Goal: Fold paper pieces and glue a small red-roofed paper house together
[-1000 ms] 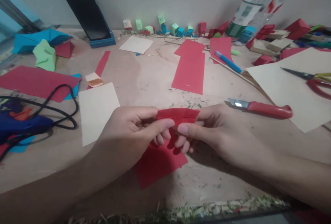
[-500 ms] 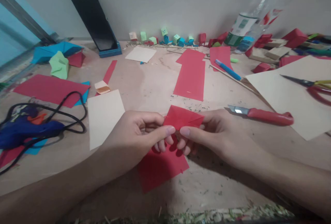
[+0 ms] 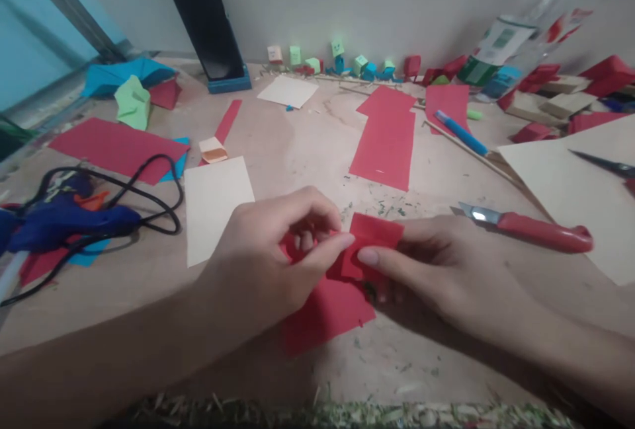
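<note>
The right hand [image 3: 421, 264] pinches creased red paper [image 3: 377, 227]; the left hand [image 3: 278, 250] narrows its fingers beside it, gripping or not I can't tell. The bottle label [image 3: 501, 45] blurs unreadably.

The small piece of red paper [image 3: 378, 228] has straight edges and a crease running across it, with a flat band above the crease and a more shaded part below. It is held tilted above the bench [image 3: 297, 141], its right side pinched in the right hand [image 3: 439, 264], its left edge at the left hand's [image 3: 278, 244] fingertips, contact there unclear.
</note>
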Available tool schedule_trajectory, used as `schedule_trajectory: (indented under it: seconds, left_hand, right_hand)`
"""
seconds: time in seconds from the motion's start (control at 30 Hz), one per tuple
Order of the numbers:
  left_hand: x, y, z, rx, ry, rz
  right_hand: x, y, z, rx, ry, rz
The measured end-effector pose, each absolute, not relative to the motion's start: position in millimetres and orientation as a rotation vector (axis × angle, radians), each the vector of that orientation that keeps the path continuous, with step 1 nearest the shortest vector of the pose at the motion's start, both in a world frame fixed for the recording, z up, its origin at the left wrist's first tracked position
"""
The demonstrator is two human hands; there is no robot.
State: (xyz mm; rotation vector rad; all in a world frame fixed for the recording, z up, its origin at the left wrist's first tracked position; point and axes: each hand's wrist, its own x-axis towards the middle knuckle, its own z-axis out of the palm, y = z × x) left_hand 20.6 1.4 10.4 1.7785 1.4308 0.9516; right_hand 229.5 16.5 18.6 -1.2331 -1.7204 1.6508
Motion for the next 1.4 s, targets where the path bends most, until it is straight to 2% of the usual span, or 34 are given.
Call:
schedule_trajectory:
  seconds: [0.33,0.43,0.57,0.67,0.97,1.23,1.4]
  left_hand:
    - [19,0,7,2.125,1.253,0.849]
    - [19,1,6,1.94,1.242,0.891]
    - [20,5,9,1.487,1.209,0.862]
    - [22,8,13,1.239,1.211,0.868]
    - [25,12,12,1.162,1.193,0.866]
    - [15,2,17,1.484,1.264,0.917]
    - [21,8,16,1.428,1.227,0.738]
  right_hand:
    - [233,13,16,-1.159,-2.129,1.512]
    - [232,16,15,-1.239,-1.942,1.655]
    - [233,20,11,-1.273,-1.405,2.007]
    - [235,22,9,-1.239,-1.208,2.106]
    - [233,22,11,-1.202,-1.128,2.137]
    - [229,21,21,-1.322,-1.463,1.97]
    - [229,19,22,-1.248,-1.585,1.854]
